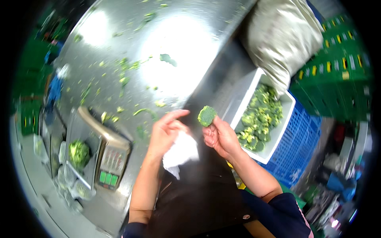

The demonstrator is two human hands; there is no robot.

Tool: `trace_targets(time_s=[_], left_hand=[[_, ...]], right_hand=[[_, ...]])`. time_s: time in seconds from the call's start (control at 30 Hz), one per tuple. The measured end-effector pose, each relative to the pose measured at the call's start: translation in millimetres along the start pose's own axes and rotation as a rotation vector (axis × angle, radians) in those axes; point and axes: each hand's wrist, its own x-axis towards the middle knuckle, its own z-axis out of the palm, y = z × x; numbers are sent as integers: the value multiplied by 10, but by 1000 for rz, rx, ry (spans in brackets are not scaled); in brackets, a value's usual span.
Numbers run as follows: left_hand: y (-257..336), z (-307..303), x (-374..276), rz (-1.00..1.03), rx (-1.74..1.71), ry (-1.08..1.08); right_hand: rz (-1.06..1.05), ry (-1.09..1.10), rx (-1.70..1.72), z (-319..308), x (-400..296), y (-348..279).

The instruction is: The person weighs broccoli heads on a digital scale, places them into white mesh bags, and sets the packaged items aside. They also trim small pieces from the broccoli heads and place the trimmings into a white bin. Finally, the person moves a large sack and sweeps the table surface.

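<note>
My right hand (221, 136) pinches a broccoli floret (207, 116) between thumb and fingers, its green crown facing up. Across from it, my left hand (168, 132) holds a crumpled white cloth or paper (182, 153) that hangs below the palm, with the index finger stretched toward the floret. A small gap separates that finger from the floret. Right of my right hand, a white bin (279, 142) contains many broccoli florets (259, 119). Behind my left hand, green trimmings (126, 64) and a loose leaf (168, 59) are scattered over a stainless steel table (116, 17).
A digital scale (111, 160) stands at the left, near a head of green vegetable (79, 153) and several wrapped packs (70, 181). The white bin rests on a blue plastic crate (303, 148). A pale sack (282, 38) leans over it, beside stacked green crates (333, 83).
</note>
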Motion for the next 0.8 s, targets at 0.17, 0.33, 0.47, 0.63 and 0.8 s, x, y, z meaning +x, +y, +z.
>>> trace_targets(time_s=[0.17,0.33,0.47,0.63,0.8], left_hand=[[-10,-652,-929,363,197,188],[76,-1265,-1768,387,3,401],[156,-1659,-2277,373,190,687],[327,-1990,-2498,430,766,916],[543,-2256,-2617,474,829,945]], right_hand=[[92,-165,-462,885,161,752],[228,-416,-782,1526,244,1455],[-221,-500,-1199,2099,312,1699],[-238,-747,-1274,2604,252,2084],[-216,-692,-1069,2771,383,2322]])
